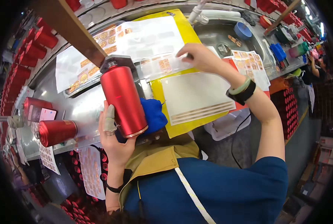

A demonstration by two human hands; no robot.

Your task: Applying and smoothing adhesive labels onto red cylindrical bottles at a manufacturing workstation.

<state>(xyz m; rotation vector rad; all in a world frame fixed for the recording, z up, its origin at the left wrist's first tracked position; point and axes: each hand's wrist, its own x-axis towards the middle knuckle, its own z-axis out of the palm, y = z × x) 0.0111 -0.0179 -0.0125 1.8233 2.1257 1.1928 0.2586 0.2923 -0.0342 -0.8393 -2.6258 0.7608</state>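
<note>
A glossy red metal bottle (122,100) leans at a slant, its top end against a dark angled holder (118,61). Around the lower end of this bottle curls my left hand (116,140), with pale coverings on some fingers. Farther right, my right hand (202,58) hovers at a translucent strip of gold-brown decals (162,64). Its fingers are bent inward, and whatever lies between the tips is hidden. Against the bottle's right side rests a bunched blue cloth (153,114). A white sheet (196,95) with brown stripes lies on a yellow mat (177,128) below my right hand.
A wooden post (71,26) rises close to the bottle. Large decal sheets (151,35) cover the far bench. Another red bottle (56,133) lies at left beside a phone (47,115). A blue bowl (243,30) stands by the sink (211,35). A white plastic bin (228,125) sits below the edge.
</note>
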